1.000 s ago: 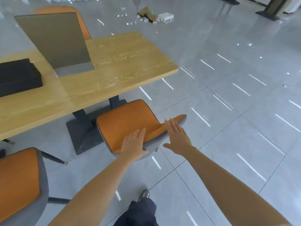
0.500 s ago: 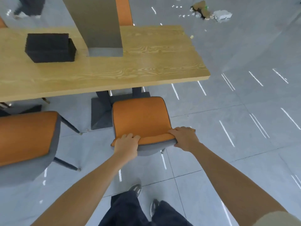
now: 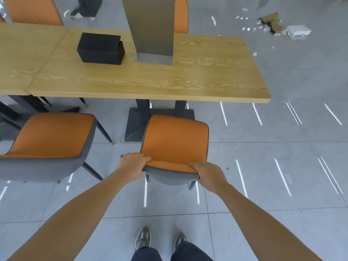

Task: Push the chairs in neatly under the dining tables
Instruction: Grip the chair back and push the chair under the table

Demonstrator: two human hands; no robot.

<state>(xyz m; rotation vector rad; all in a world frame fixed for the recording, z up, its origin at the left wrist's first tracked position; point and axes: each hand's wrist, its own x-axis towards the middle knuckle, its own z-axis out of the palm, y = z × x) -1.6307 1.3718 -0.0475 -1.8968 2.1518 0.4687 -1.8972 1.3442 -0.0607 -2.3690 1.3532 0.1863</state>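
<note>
I see my left hand [image 3: 132,166] and right hand [image 3: 209,175] in the lower middle of the frame, one at each top corner of the backrest of the orange chair [image 3: 176,140]. The fingers [image 3: 145,159] of both hands are curled over the rim, gripping it. The chair stands just below the near edge of the desk [image 3: 150,80]. Its whole seat is showing and none of it is covered by the desk top. It faces the dark desk base [image 3: 134,127], which sits just above the seat's far edge in the frame.

At the left edge a second orange chair [image 3: 50,136] stands out from the desk too, turned at an angle.

On the desk, upper middle, a black box [image 3: 100,48] sits just beside a grey upright stand [image 3: 152,27]. I cannot tell if they touch. Two more orange chair backs [image 3: 33,10] show beyond the desk along the top of the frame. Scraps of cardboard and debris [image 3: 282,28] lie on the grey tiled floor [image 3: 282,166] in the upper right. My shoes [image 3: 143,239] are at the bottom centre.
</note>
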